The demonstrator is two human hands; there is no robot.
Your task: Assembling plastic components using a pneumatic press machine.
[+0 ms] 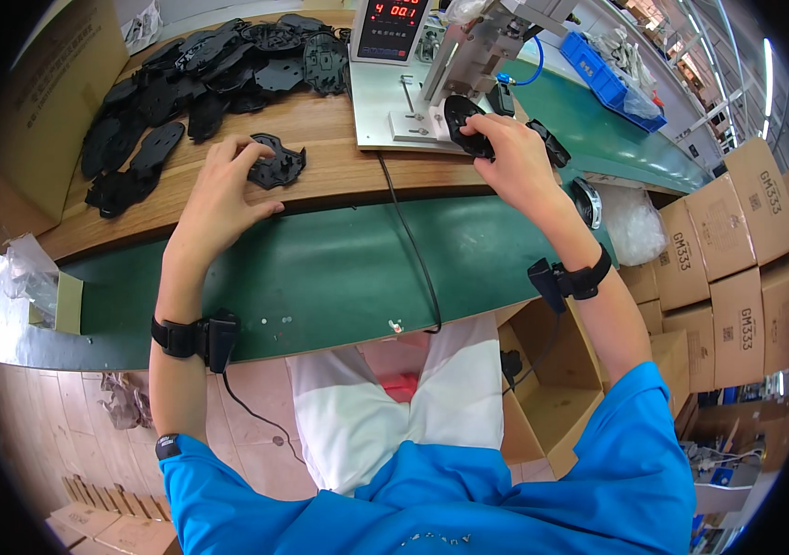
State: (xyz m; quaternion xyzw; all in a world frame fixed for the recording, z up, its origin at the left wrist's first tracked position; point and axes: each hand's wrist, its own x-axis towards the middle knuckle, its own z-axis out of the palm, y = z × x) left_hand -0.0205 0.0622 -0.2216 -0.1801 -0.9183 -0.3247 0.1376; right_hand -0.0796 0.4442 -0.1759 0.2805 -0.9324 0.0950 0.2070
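On the wooden board, a black moulded plastic part (285, 167) lies flat beside my left hand (219, 190). That hand is open, its thumb and fingers spread, with the fingertips over or against the part's left edge; contact is hard to tell. My right hand (516, 159) pinches a dark oval plastic part (464, 125) between thumb and fingers. It holds this part tilted at the right side of the bench machine's light metal base (385, 141), below the press head (477, 60). Another black part (550, 144) rests just right of my right hand, partly hidden by it.
A heap of black plastic parts (200, 74) covers the board's far left, beside a tall carton (48, 120). A control box with red digits (391, 35) stands behind the base. A black cable (405, 227) crosses the green table (320, 268). Cartons (736, 240) are stacked at right.
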